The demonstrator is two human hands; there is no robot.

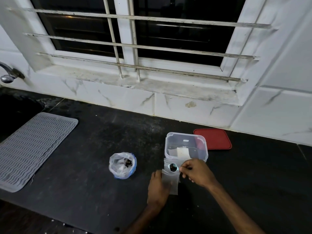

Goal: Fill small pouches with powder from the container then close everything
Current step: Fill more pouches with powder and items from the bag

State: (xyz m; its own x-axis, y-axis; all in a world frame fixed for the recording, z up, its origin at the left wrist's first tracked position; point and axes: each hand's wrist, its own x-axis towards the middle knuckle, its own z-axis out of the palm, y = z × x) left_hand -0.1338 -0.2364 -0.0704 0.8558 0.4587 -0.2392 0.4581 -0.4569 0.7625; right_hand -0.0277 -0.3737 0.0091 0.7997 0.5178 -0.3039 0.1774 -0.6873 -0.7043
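Centrally on the dark table (94,149), just in front of the clear plastic container (185,146), a small translucent pouch (171,180) is seen, its long axis running from the viewer toward the container, with its open mouth pointing at the container's near wall. The pouch is pinned flat by the left hand (158,188), whose fingers are laid over its near left part. At the pouch mouth a small spoon (173,167) is held by the right hand (197,173); the fingers are pinched narrowly on the short handle, and the bowl, loaded with something dark, points left from the hand, across the pouch's long axis. The container is open, and pale flat pieces can be made out on its bottom; whether they are more pouches cannot be told. Its long axis runs away from the viewer toward the tiled wall (194,108). Behind and to the right of the container, a red lid (214,138) is laid flat on the table, touching or nearly touching the container's far right corner. To the left of the container, well apart from it, a round tub lined with a clear bag (122,165) is placed upright, dark contents being visible inside. Much farther left of the container, a grey ribbed mat (33,149) is spread.
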